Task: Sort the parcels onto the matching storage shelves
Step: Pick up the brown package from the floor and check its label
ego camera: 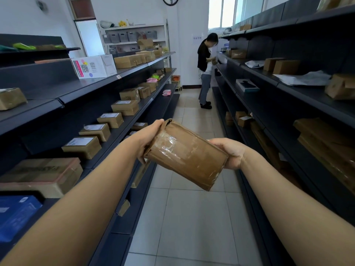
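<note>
Dark shelves [96, 87] flanking aisle, both hands [148, 137] [232, 152] gripping taped parcel [186, 153], person [206, 68] ahead.

Your left hand [148, 139] hid its fingers behind the brown parcel [185, 153], and your right hand [229, 153] hid its fingertips under the parcel's far side. No label on the parcel faced you. The labels on the small boxes [90, 146] along the left shelf [115, 139] were too small to read. The blue box [15, 215] was cut by the left edge.
</note>
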Demonstrator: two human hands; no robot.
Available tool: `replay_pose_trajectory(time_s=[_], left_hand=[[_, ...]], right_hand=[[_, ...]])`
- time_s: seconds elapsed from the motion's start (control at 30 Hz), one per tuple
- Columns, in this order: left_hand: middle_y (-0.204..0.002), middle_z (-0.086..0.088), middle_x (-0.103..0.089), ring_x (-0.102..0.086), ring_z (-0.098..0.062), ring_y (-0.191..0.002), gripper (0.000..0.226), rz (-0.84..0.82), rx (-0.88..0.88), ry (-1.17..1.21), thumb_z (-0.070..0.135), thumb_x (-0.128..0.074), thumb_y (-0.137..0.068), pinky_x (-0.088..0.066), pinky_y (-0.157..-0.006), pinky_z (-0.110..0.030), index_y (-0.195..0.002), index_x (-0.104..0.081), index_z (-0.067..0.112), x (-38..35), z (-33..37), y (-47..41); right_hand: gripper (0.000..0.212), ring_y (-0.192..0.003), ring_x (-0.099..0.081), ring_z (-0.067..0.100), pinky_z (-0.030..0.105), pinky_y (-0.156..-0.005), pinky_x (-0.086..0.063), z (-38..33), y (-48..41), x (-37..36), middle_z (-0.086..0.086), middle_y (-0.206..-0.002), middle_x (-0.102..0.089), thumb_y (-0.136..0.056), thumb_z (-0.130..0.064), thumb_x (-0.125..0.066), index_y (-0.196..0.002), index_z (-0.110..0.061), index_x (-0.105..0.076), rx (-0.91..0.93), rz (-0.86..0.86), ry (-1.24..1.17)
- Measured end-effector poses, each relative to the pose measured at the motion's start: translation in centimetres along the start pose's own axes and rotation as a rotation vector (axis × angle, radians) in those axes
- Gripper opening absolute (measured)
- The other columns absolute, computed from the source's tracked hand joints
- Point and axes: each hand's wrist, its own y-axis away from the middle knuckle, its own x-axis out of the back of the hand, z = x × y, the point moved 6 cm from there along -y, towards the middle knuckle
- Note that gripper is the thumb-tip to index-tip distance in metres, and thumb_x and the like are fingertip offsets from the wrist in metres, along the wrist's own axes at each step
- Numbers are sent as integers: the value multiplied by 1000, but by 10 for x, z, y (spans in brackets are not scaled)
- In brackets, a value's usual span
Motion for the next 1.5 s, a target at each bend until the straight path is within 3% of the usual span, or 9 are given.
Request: replay_pose_trajectory(time_s=[0.17,0.37,0.5,0.63,0.8,1.03,1.2,1.4,1.5], left_hand=[[-93,-8,-65,-63,-26,-81,44,6,-47,223,57,-55,-78,-51,-85,-42,-98,-58,19,1,-6,-12],[-76,-11,-61,-57,-27,-74,42,12,19,146,54,-54,-84,-48,-70,-44,-82,-57,12,1,-21,-7],[-118,-16,-65,-60,-30,-94,34,76,-63,272,33,-51,-87,-50,-83,-46,-115,-58,15,1,-25,-13],[-117,-12,-68,-60,-24,-90,23,120,-170,371,22,-47,-89,-46,-77,-35,-107,-60,16,2,-21,-21],[-121,1,-62,-60,-15,-103,39,211,-419,355,37,-40,-99,-48,-81,-32,-135,-46,22,7,-1,-19],[-115,12,-60,-59,-2,-100,43,274,-686,349,44,-43,-99,-47,-74,-20,-138,-41,28,11,25,-8],[-125,8,-56,-57,-8,-110,49,276,-762,359,44,-44,-99,-47,-81,-21,-142,-35,24,12,40,-12],[-124,13,-53,-55,-2,-112,50,269,-864,352,41,-46,-99,-45,-84,-18,-144,-32,25,15,53,-16],[-130,10,-51,-54,-6,-118,51,266,-917,347,40,-46,-98,-46,-90,-19,-145,-31,26,21,63,-19]], right_hand=[[18,-70,-64,23,34,-67,-53,-7,0,-9,8,-76,-70,-93,-30,-59,-91,-14,-68,12,131,-94],[42,-70,-69,26,34,-64,-55,-15,-4,-10,10,-76,-74,-87,-44,-64,-111,-9,-64,-14,250,-27],[45,-77,-71,23,31,-65,-55,-26,-7,-20,10,-105,-73,-93,-44,-58,-128,-16,-56,131,315,3],[52,-96,-63,15,28,-69,-51,-40,-3,-28,0,-129,-57,-100,-42,-46,-149,-27,-35,318,390,157],[50,-97,-61,5,30,-84,-54,-46,-2,-30,-8,-126,-56,-101,-44,-43,-150,-33,-35,455,457,143],[42,-113,-61,11,35,-98,-50,-63,1,-28,-13,-118,-61,-102,-41,-41,-144,-34,-45,650,493,1],[40,-105,-59,0,25,-87,-48,-78,3,-26,-23,-110,-60,-103,-41,-39,-142,-36,-45,731,531,20],[44,-114,-60,6,22,-85,-48,-85,-4,-23,-10,-130,-60,-102,-40,-39,-146,-35,-41,786,536,39],[37,-107,-64,4,21,-85,-47,-88,-10,-24,-13,-119,-65,-103,-36,-41,-139,-34,-47,812,538,36]])
